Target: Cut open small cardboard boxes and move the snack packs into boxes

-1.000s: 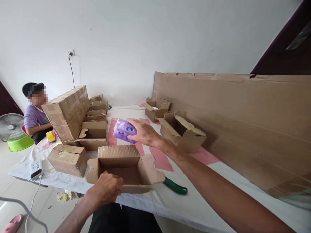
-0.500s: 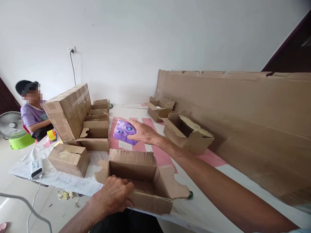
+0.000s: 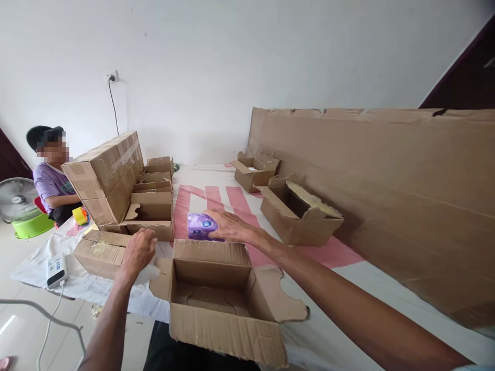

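A purple plastic-wrapped tissue pack (image 3: 200,226) is in my right hand (image 3: 226,225), whose fingers close over its right side. It is held behind the open cardboard box (image 3: 228,330), near the box's raised back flap. That box stands before me at the table's front edge, its inside showing no contents and its flaps folded outward. My left hand (image 3: 139,250) hovers left of the open box with its fingers curled in, nothing visible in them. From my view it partly covers a small closed carton (image 3: 101,252).
Stacked taped cartons (image 3: 112,170) stand at left, with open boxes (image 3: 152,206) beside them. Two more open boxes (image 3: 301,221) (image 3: 255,175) sit at right before a tall cardboard sheet (image 3: 367,180). A power strip (image 3: 56,270), yellow tape (image 3: 80,216) and a seated person (image 3: 54,183) are left.
My left hand has let go of the open box's front wall and moved up and left. The front flap now hangs outward. My right hand has brought the tissue pack slightly nearer me.
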Demonstrator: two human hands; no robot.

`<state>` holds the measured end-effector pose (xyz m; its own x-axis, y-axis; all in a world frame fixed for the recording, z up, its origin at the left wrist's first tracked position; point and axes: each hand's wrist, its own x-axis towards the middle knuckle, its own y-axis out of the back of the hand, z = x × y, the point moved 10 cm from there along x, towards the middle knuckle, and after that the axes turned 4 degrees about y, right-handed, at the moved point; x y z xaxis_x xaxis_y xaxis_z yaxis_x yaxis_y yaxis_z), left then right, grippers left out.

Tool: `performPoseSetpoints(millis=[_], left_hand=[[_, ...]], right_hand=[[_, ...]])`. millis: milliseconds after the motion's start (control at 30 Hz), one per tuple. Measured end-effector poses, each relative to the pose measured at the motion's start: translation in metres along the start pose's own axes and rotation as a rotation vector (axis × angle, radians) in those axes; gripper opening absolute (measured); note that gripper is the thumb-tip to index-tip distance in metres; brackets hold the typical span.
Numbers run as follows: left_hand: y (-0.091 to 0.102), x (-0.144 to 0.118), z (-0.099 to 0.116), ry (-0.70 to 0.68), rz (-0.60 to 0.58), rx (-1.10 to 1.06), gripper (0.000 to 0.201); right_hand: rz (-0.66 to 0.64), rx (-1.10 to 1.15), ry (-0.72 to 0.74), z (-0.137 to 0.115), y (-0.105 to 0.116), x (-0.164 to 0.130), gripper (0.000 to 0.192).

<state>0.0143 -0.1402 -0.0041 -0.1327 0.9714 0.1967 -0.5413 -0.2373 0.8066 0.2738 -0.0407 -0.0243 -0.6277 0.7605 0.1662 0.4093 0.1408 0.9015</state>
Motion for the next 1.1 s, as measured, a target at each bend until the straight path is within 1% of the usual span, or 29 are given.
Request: performPoseSetpoints(millis=[33,67,167,233,300,367,500,600,733,833,900,1000,1067,1100], left_hand=[[-0.012,0.009,-0.014,0.07,-0.013,-0.03,0.002],[-0.024,0.017,-0.023,0.109,-0.023,-0.049,0.003],[-0.055,0.033,-0.043,0.181,-0.022,-0.081,0.013],[-0.067,0.04,-0.056,0.24,0.002,-0.093,0.02],[-0.071,0.046,-0.068,0.297,0.039,-0.107,0.025],[-0.072,0.05,-0.078,0.329,0.079,-0.13,0.029],[-0.072,0.058,-0.089,0.367,0.126,-0.174,0.032],[-0.072,0.06,-0.091,0.389,0.133,-0.198,0.03],[-0.072,0.053,-0.081,0.373,0.098,-0.241,0.023],[-0.065,0.043,-0.066,0.311,0.052,-0.309,0.018],[-0.052,0.035,-0.056,0.256,0.026,-0.363,0.016],[-0.018,0.02,-0.042,0.169,0.021,-0.473,0.02],[0.008,0.008,-0.036,0.148,0.068,-0.59,0.026],[0.019,0.001,-0.034,0.154,0.113,-0.682,0.031]], right_hand=[[-0.002,0.018,0.033,-0.002,-0.005,0.0,0.06],[-0.004,0.035,0.061,-0.004,-0.008,0.0,0.061],[-0.021,0.089,0.101,-0.008,-0.013,-0.002,0.059],[-0.041,0.102,0.091,-0.007,-0.013,-0.004,0.056],[-0.053,0.105,0.065,-0.002,-0.01,-0.007,0.054],[-0.048,0.114,0.03,0.005,-0.007,-0.01,0.057],[-0.034,0.124,-0.026,0.023,-0.007,-0.015,0.063],[-0.048,0.125,-0.048,0.034,-0.015,-0.018,0.067],[-0.075,0.157,-0.028,0.042,-0.031,-0.023,0.069],[-0.069,0.191,-0.029,0.05,-0.042,-0.029,0.07],[-0.062,0.227,-0.033,0.056,-0.046,-0.033,0.071],[-0.074,0.284,0.0,0.061,-0.053,-0.035,0.069],[-0.097,0.283,-0.001,0.064,-0.06,-0.034,0.07],[-0.109,0.271,-0.004,0.066,-0.064,-0.032,0.071]])
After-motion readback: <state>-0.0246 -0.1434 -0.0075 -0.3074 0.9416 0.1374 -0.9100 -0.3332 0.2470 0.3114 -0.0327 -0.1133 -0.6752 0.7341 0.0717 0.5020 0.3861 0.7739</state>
